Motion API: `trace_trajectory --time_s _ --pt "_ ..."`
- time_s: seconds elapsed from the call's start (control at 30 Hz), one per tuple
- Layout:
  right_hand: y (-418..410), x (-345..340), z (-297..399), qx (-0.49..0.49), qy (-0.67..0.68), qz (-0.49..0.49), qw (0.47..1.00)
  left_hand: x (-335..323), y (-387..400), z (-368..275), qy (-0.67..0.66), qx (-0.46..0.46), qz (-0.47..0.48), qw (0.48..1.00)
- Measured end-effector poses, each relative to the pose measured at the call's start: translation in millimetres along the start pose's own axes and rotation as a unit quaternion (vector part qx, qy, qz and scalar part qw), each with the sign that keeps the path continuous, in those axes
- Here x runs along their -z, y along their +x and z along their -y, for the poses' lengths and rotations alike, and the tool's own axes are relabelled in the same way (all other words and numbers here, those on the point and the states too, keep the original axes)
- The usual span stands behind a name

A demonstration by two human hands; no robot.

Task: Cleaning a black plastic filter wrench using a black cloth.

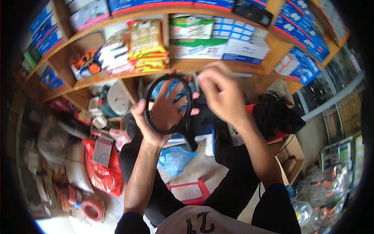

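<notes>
My left hand (163, 114) holds up a black round frame (190, 106) with a short angled stem at its lower right. My thumb lies along the frame's left edge. Behind the frame the palm and spread fingers show through the middle, and some fingertips stick out past the right rim. Whether a clear pane fills the frame, I cannot tell. My right hand (223, 90) is raised just to the right of the frame, blurred, its fingers curled. Anything small between those fingers is not discernible.
Wooden shelves (198, 65) with boxes and yellow-red packets (147, 46) stand in front. A blue plastic bag (176, 159) and pink plastic stool (201, 187) are between my legs. Left lies a red bag (102, 172); right, an open cardboard box (295, 149) and clear plastic packs (324, 187).
</notes>
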State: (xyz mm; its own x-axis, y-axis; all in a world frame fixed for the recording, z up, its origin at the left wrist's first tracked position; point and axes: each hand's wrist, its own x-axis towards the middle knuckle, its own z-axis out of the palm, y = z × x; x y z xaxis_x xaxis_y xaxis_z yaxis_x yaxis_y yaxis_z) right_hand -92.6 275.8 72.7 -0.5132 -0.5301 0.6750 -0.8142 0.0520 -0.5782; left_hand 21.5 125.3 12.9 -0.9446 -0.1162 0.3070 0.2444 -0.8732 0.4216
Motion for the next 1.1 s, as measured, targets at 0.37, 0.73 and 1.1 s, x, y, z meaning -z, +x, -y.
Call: trace_trajectory --time_s 0.37,0.73,1.1 --pt "-8.7 -21.2 7.9 -0.129 0.008 0.024 0.991 6.5 -4.5 8.2 0.050 -0.002 -0.013 0.999" --pt "-7.5 -11.9 12.1 -0.054 -0.072 0.078 0.993 2.2 -4.6 24.1 0.187 0.035 -0.070 0.979" --pt "-8.4 -8.4 8.6 0.026 -0.093 0.092 0.991 3.8 -6.1 33.5 0.137 -0.026 -0.048 0.989"
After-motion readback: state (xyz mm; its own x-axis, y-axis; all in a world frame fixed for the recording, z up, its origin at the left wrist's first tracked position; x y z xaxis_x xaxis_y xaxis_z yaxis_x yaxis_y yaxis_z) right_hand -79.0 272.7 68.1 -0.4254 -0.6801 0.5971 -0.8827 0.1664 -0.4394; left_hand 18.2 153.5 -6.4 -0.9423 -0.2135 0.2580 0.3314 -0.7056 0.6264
